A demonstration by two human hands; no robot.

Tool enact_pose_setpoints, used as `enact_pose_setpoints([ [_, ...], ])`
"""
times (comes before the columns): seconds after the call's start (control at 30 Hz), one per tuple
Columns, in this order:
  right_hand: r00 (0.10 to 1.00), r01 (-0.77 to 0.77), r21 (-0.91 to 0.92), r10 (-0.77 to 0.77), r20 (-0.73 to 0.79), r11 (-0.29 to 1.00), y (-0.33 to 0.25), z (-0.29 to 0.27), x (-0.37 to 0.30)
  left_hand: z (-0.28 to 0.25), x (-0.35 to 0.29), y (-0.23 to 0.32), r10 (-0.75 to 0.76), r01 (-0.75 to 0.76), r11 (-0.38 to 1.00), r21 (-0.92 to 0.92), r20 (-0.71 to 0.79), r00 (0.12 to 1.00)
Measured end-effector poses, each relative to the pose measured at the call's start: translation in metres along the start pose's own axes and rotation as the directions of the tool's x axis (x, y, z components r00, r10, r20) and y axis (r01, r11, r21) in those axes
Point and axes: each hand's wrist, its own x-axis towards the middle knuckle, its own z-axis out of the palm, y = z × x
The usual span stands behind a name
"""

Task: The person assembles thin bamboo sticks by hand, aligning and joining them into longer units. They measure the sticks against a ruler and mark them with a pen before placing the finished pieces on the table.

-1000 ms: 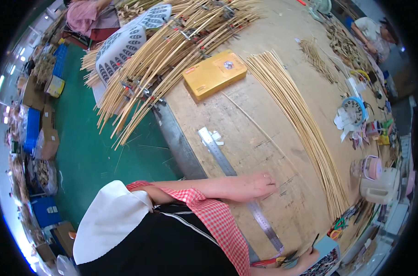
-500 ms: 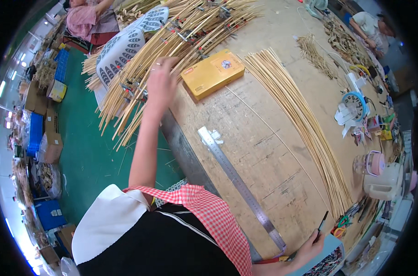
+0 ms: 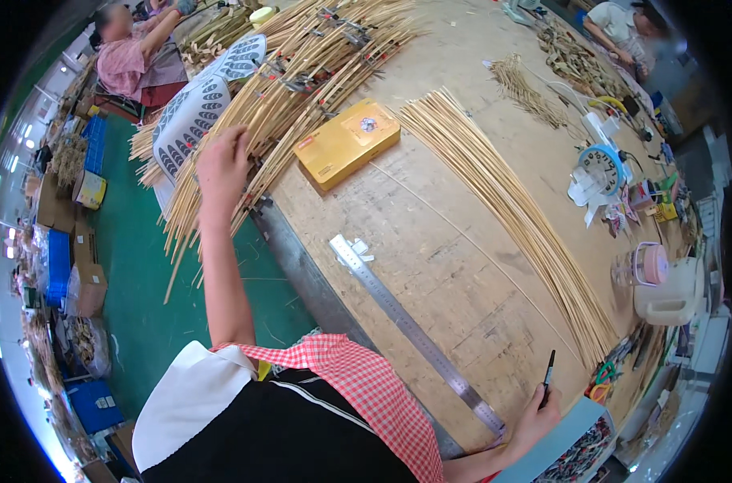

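Observation:
My left hand is over the near ends of a clamped bundle of thin tan sticks, its fingers curled closed. Whatever those fingers may hold is hidden. In my right hand a black pen points away from me, by the near right part of the worktable. A steel ruler lies on the table to the left of that hand. One single thin stick stretches from the yellow box toward the near right side.
A second, loose bundle of sticks lies along the table's right. Beyond it are a blue round clock, a pink-lidded jar and scissors. A patterned white sheet lies under the clamped bundle. Two people work at the far side.
My left hand has moved left and a little nearer over the clamped sticks. The pen in my right hand has tilted more upright. The whole view has shifted slightly.

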Motion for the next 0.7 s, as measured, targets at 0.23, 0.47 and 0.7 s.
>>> enact_pose_setpoints([
  [0.23, 0.991, -0.104, 0.001, 0.103, 0.085, 0.995, -0.023, -0.001, 0.002, -0.06, 0.016, 0.03, 0.078, -0.078, 0.997, -0.006, 0.005, 0.997],
  [0.47, 0.999, -0.014, 0.05, 0.012, 0.041, 0.999, -0.019, 0.012, 0.005, -0.041, 0.022, 0.034, 0.1, -0.068, 0.978, -0.196, 0.156, 0.983],
  [0.7, 0.997, -0.045, 0.087, 0.039, 0.072, 0.995, -0.018, 0.014, -0.001, -0.026, 0.013, 0.009, 0.129, -0.114, 0.99, -0.088, 0.18, 0.975],
])
